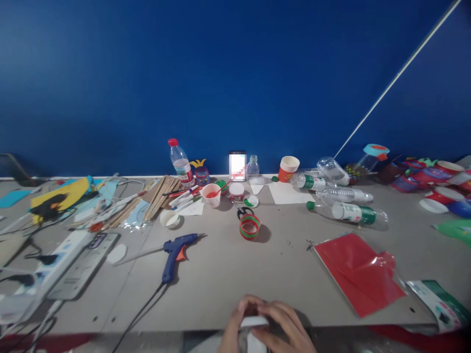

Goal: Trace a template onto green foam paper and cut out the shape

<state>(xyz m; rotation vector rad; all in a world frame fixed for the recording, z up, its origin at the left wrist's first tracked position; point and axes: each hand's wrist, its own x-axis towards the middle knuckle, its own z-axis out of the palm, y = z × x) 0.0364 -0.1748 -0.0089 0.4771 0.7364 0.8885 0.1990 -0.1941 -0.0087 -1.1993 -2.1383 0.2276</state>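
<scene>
Both my hands are at the table's near edge, closed together around a small white object (254, 322) that I cannot identify. My left hand (239, 318) curls round its left side. My right hand (285, 326) wraps over its right side and top. Farther out on the grey table (228, 274) lie a blue glue gun (179, 247) to the left, a red and green ring-shaped cup piece (249, 227) straight ahead, and a packet of red paper (358, 272) to the right.
Several plastic bottles (346, 203) lie at the right, paper cups (288, 168) and paint pots at the back, wooden sticks (162, 196), markers and a power strip (47, 269) with a phone (86, 264) at the left. A blue wall rises behind.
</scene>
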